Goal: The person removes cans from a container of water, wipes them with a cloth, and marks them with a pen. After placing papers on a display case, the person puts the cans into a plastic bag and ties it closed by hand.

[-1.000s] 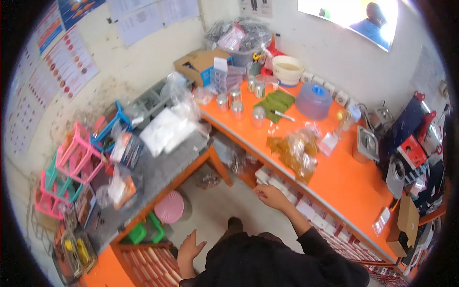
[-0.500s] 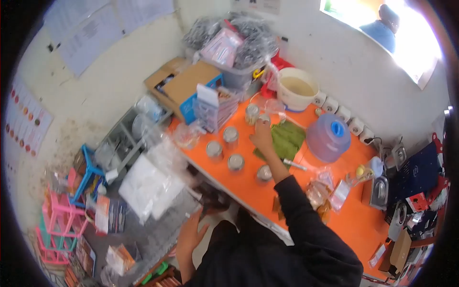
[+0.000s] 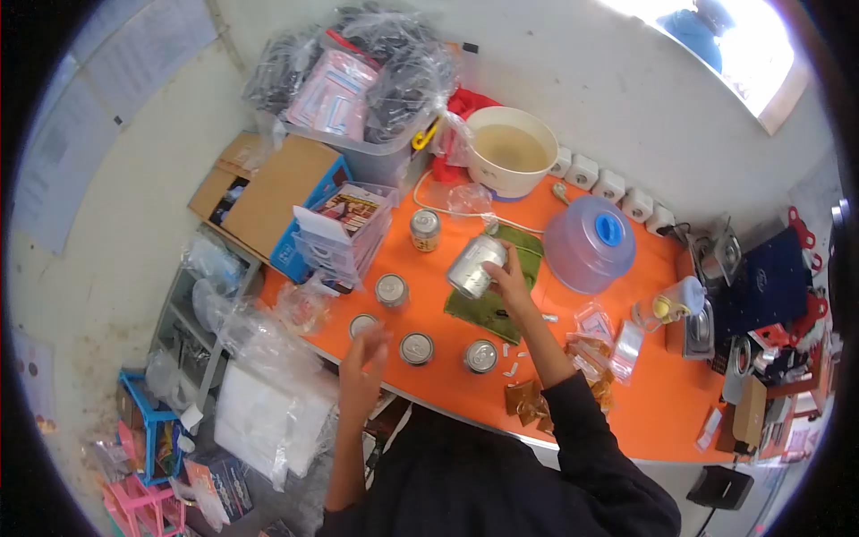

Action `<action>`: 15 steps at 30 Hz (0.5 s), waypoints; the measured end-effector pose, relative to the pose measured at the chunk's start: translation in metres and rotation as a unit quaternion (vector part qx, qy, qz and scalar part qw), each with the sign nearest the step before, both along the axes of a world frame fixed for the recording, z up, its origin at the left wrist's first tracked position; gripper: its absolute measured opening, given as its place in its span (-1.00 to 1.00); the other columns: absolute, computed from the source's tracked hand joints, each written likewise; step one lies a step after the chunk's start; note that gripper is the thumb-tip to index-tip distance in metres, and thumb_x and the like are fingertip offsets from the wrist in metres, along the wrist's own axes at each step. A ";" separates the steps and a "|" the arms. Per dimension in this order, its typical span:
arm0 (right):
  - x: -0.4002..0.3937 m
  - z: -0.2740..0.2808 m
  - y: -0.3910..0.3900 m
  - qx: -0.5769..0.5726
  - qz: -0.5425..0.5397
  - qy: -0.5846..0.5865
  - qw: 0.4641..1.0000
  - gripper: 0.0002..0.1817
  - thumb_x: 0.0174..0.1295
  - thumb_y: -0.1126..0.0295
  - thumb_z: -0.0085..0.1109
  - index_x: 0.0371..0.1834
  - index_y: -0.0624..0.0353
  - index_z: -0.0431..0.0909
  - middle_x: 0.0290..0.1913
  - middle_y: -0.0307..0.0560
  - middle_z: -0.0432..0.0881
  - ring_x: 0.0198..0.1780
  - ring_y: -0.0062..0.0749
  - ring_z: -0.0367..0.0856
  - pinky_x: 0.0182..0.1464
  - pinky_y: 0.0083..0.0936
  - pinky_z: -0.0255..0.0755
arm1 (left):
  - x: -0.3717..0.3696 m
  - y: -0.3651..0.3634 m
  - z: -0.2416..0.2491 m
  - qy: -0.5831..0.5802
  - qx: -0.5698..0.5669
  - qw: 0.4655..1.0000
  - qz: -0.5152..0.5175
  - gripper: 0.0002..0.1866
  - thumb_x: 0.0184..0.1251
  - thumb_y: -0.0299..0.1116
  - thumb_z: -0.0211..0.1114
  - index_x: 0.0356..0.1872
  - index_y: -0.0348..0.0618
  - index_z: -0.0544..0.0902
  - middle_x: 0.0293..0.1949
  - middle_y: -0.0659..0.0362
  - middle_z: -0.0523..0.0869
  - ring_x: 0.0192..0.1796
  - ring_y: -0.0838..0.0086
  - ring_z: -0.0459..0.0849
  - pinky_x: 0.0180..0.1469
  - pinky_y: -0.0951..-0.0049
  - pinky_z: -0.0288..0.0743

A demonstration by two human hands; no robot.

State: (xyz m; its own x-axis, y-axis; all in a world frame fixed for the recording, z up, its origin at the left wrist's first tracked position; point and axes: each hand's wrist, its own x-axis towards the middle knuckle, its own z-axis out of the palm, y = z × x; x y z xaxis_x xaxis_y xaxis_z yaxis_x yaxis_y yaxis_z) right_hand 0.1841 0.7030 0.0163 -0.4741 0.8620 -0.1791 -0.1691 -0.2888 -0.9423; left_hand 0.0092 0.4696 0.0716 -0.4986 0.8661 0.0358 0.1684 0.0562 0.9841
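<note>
My right hand (image 3: 511,282) is closed round a silver drink can (image 3: 474,267), held tilted above a folded green cloth (image 3: 483,311). My left hand (image 3: 361,369), slightly blurred, is raised at the table's front edge with its fingers stretched and nothing visible in them. It partly covers one standing can (image 3: 362,325). Nearby on the orange table stand more cans, among them a can (image 3: 391,290), a can (image 3: 416,348) and a can (image 3: 480,356) with their lids up. Farther back is a can with a coloured label (image 3: 425,230).
A white bucket of cloudy liquid (image 3: 512,152) stands against the wall beside several sockets (image 3: 608,185). A bluish plastic dome (image 3: 589,246) sits right of the cloth. Cardboard box (image 3: 282,201) and clear booklet holder (image 3: 344,237) are at the left; small packets (image 3: 586,358) lie front right.
My right hand has lifted a can from the back of the table and brought it over the cloth. My left hand has come up to the table edge. The view has shifted.
</note>
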 end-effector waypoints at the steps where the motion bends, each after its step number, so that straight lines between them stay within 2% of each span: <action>1: 0.007 0.016 -0.011 -0.002 -0.007 -0.008 1.000 -0.30 0.08 0.18 0.31 0.25 -0.05 0.16 0.05 -0.08 0.50 -0.02 -0.28 0.58 -0.01 -0.34 0.50 | -0.002 0.022 0.007 -0.090 0.004 0.995 -0.049 -0.57 0.36 -0.29 0.10 0.20 -0.20 0.38 0.03 0.04 0.58 0.01 0.31 0.61 0.07 0.35 0.46; 3: 0.014 0.041 -0.029 -0.118 0.080 0.192 0.971 -0.28 0.15 0.06 0.17 0.33 0.01 0.09 0.15 -0.03 0.39 0.11 -0.29 0.49 0.09 -0.35 0.45 | -0.003 0.063 0.018 -0.227 -0.033 0.959 -0.168 -0.47 0.39 -0.14 0.05 0.29 -0.19 0.27 0.12 0.04 0.50 0.08 0.30 0.57 0.10 0.37 0.45; 4: 0.017 0.051 -0.038 -0.118 0.126 0.191 0.966 -0.24 0.17 0.02 0.09 0.37 0.08 0.03 0.17 -0.04 0.34 0.15 -0.31 0.42 0.15 -0.33 0.40 | 0.003 0.074 0.019 -0.274 -0.075 0.929 -0.237 -0.40 0.40 -0.08 0.03 0.33 -0.19 0.20 0.15 0.04 0.47 0.13 0.30 0.54 0.13 0.37 0.43; 5: 0.016 0.059 -0.051 -0.121 0.122 0.190 0.967 -0.24 0.17 0.02 0.09 0.37 0.08 0.03 0.17 -0.04 0.34 0.15 -0.31 0.42 0.15 -0.33 0.40 | 0.018 0.077 0.018 -0.277 -0.079 0.927 -0.239 -0.40 0.40 -0.08 0.03 0.33 -0.19 0.20 0.15 0.04 0.47 0.13 0.30 0.54 0.13 0.37 0.43; 7: 0.010 0.072 -0.067 0.063 0.093 0.141 0.984 -0.24 0.15 0.06 0.08 0.37 0.09 0.03 0.12 -0.07 0.35 0.12 -0.32 0.43 0.14 -0.31 0.42 | 0.044 0.086 0.014 -0.423 0.003 0.877 -0.228 -0.34 0.38 -0.02 0.05 0.36 -0.20 0.15 0.18 0.04 0.42 0.21 0.31 0.46 0.20 0.32 0.36; 8: 0.017 0.075 -0.066 0.127 0.108 0.061 0.984 -0.25 0.11 0.14 0.13 0.35 0.09 0.06 0.08 -0.09 0.34 0.14 -0.34 0.39 0.08 -0.33 0.47 | 0.045 0.086 0.015 -0.426 0.003 0.876 -0.228 -0.34 0.38 -0.02 0.05 0.36 -0.20 0.15 0.18 0.04 0.42 0.21 0.31 0.46 0.20 0.32 0.36; 9: 0.019 0.083 -0.071 0.124 0.108 0.059 0.985 -0.25 0.11 0.14 0.13 0.35 0.09 0.06 0.08 -0.09 0.34 0.14 -0.34 0.39 0.08 -0.33 0.47 | 0.046 0.084 0.019 -0.465 0.019 0.850 -0.247 -0.33 0.36 -0.06 0.08 0.37 -0.20 0.14 0.20 0.03 0.40 0.22 0.32 0.44 0.21 0.30 0.35; 10: 0.020 0.095 -0.075 0.118 0.102 -0.003 0.988 -0.29 0.09 0.20 0.16 0.31 0.10 0.12 0.07 -0.09 0.35 0.10 -0.33 0.43 -0.01 -0.38 0.51 | 0.047 0.082 0.022 -0.502 0.037 0.823 -0.263 -0.32 0.34 -0.10 0.10 0.37 -0.19 0.12 0.21 0.01 0.38 0.24 0.33 0.42 0.22 0.28 0.33; 11: 0.020 0.101 -0.078 0.112 0.096 -0.063 0.987 -0.33 0.07 0.26 0.18 0.28 0.11 0.19 0.06 -0.09 0.37 0.06 -0.32 0.47 -0.10 -0.44 0.56 | 0.047 0.081 0.024 -0.505 0.035 0.822 -0.261 -0.32 0.34 -0.10 0.10 0.37 -0.19 0.12 0.21 0.01 0.38 0.24 0.33 0.42 0.22 0.28 0.33; 12: 0.019 0.102 -0.073 0.384 0.007 -0.161 0.909 -0.42 0.01 0.39 0.22 0.17 0.17 0.33 0.06 -0.06 0.43 -0.05 -0.25 0.58 -0.29 -0.55 0.59 | 0.045 0.079 0.025 -0.428 0.043 0.874 -0.226 -0.33 0.30 -0.17 0.13 0.37 -0.20 0.13 0.20 0.01 0.37 0.23 0.34 0.42 0.21 0.29 0.34; 13: 0.020 0.110 -0.072 0.380 0.007 -0.161 0.911 -0.42 0.01 0.39 0.22 0.17 0.17 0.33 0.06 -0.06 0.43 -0.05 -0.25 0.58 -0.29 -0.55 0.59 | 0.044 0.078 0.027 -0.348 0.049 0.917 -0.190 -0.32 0.26 -0.24 0.16 0.36 -0.21 0.14 0.20 0.00 0.36 0.22 0.35 0.42 0.19 0.29 0.35; 14: 0.024 0.125 -0.075 0.329 0.042 -0.169 0.928 -0.43 -0.01 0.38 0.25 0.14 0.19 0.36 0.05 -0.03 0.46 -0.06 -0.22 0.60 -0.32 -0.55 0.60 | 0.043 0.076 0.031 -0.350 0.042 0.916 -0.189 -0.32 0.26 -0.24 0.16 0.36 -0.21 0.14 0.20 0.00 0.36 0.22 0.35 0.42 0.19 0.29 0.35; 15: 0.027 0.137 -0.079 0.279 0.077 -0.176 0.941 -0.44 -0.04 0.38 0.27 0.11 0.21 0.39 0.04 -0.01 0.49 -0.08 -0.20 0.62 -0.35 -0.56 0.61 | 0.042 0.077 0.036 -0.279 0.046 0.939 -0.195 -0.30 0.19 -0.29 0.19 0.35 -0.21 0.15 0.18 0.01 0.37 0.21 0.35 0.41 0.18 0.31 0.36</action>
